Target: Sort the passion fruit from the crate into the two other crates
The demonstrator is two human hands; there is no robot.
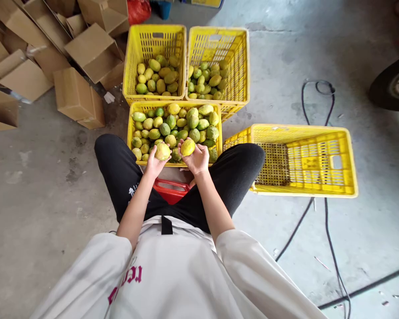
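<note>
My left hand is cupped round a pale yellow-green lemon, palm up. A brighter yellow lemon rests in the curled fingers of my right hand. Both hands are held side by side over the near edge of a full yellow plastic crate between my knees. Inside that crate lie many lemons, from green to yellow, some smooth and some knobbly. Behind my wrists part of a red plastic seat shows between my legs.
Two yellow crates, the left and right, stand behind, partly filled with lemons. Another yellow crate stands by my right knee. Cardboard boxes pile up at left. Black cables and a tyre are at right.
</note>
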